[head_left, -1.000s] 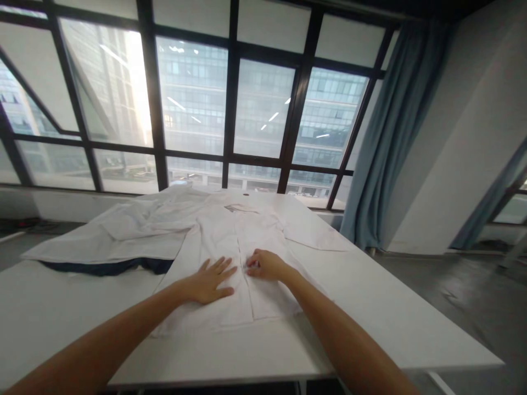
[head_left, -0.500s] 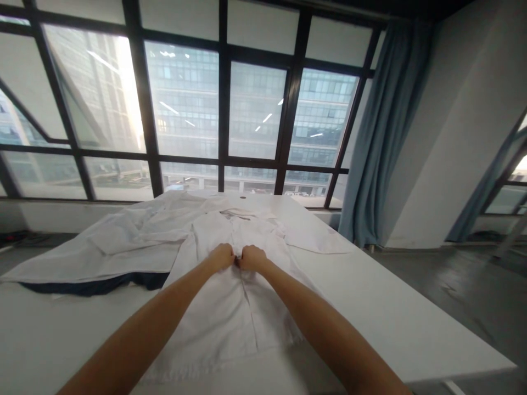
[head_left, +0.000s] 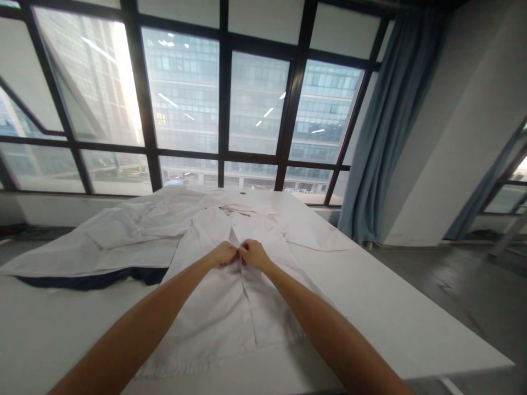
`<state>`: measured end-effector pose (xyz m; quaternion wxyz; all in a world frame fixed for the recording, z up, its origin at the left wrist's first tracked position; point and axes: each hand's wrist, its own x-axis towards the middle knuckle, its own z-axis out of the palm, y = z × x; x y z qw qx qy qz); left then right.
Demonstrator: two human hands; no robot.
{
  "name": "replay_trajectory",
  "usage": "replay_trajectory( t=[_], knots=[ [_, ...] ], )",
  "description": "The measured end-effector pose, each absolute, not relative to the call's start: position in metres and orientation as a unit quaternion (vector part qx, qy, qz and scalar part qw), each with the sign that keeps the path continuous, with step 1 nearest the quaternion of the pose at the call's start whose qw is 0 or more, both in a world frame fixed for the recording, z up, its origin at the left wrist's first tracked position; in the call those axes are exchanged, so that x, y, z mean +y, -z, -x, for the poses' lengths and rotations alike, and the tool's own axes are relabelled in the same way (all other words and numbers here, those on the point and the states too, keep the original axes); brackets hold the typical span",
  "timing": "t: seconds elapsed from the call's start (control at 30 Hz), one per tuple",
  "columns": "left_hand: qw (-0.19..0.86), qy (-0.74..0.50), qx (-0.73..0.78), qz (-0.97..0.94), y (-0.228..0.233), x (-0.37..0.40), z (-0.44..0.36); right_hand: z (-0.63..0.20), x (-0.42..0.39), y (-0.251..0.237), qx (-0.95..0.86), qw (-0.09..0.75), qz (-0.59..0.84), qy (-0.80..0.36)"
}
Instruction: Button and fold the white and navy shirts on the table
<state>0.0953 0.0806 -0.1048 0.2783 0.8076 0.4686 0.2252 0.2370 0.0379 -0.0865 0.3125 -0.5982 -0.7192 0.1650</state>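
A white coat [head_left: 214, 318] lies spread out on the white table [head_left: 370, 296], its collar at the far end and its hem towards me. Both my hands meet at the middle of its front opening. My left hand [head_left: 224, 254] is closed, pinching the left front edge. Opposite it, almost touching, my right hand [head_left: 252, 254] pinches the other edge between thumb and forefinger. Above the hands the two edges part in a narrow gap; below them a seam line runs down to the hem. Any button between the fingertips is too small to make out.
More white garments [head_left: 135, 230] lie crumpled on the left, with a dark blue cloth [head_left: 94, 278] showing from underneath. Large windows [head_left: 183, 99] stand behind the table's far end. A blue curtain [head_left: 382, 137] hangs beside a pillar on the right.
My right hand has gone from a fist-like grip to a fingertip pinch, slightly raised. A gap in the coat's front now shows above the hands. The view has shifted slightly.
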Motion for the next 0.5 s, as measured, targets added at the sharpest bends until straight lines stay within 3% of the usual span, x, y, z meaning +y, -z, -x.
replay_trajectory(
  t=[0.17, 0.5],
  knots=[
    [0.380, -0.314, 0.487, -0.721, 0.115, 0.062, -0.090, -0.240, 0.034, 0.114, -0.702, 0.414, 0.534, -0.222],
    [0.413, -0.336, 0.489, -0.691, 0.108, 0.054, -0.092, -0.245, 0.038, 0.118, -0.675, 0.407, 0.533, -0.308]
  ],
)
